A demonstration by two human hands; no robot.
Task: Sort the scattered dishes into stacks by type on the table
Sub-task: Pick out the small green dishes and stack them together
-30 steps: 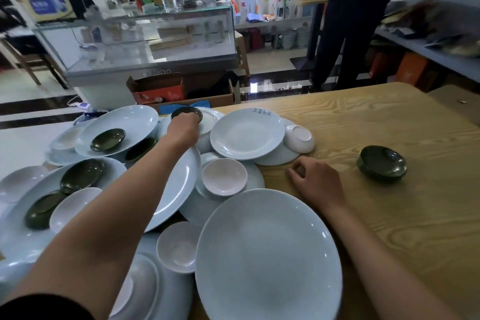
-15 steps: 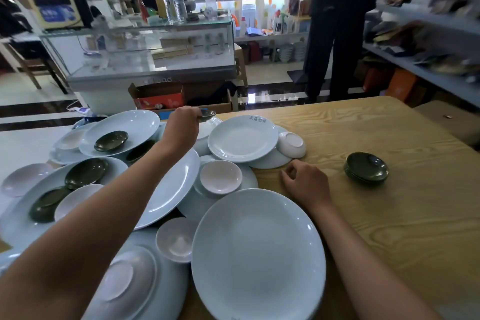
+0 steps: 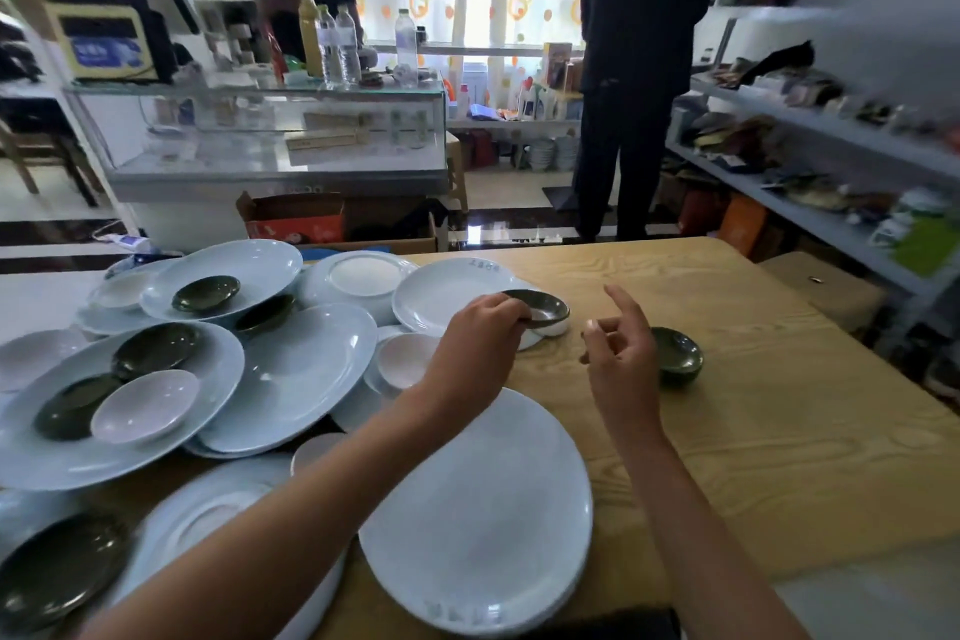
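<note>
My left hand (image 3: 480, 335) pinches the rim of a small dark green saucer (image 3: 543, 308) and holds it in the air above a white round plate (image 3: 441, 294). My right hand (image 3: 618, 353) is raised off the wooden table (image 3: 779, 405), its index finger pointing up and the other fingers loosely curled around nothing. Just behind it sits a stack of dark green saucers (image 3: 678, 359). A large white oval plate (image 3: 478, 509) lies near the front edge. More white plates, pale small bowls and green saucers are piled at the left (image 3: 156, 379).
Beyond the table stand a glass counter (image 3: 280, 140) and a cardboard box (image 3: 296, 221) on the floor. A person in dark clothes (image 3: 634, 68) stands by shelves at the back; another is behind the counter. Grey shelves (image 3: 810, 161) run along the right.
My left hand has carried the green saucer from the far plates rightward toward the green stack. My right hand has lifted off the table. The camera view has tilted up.
</note>
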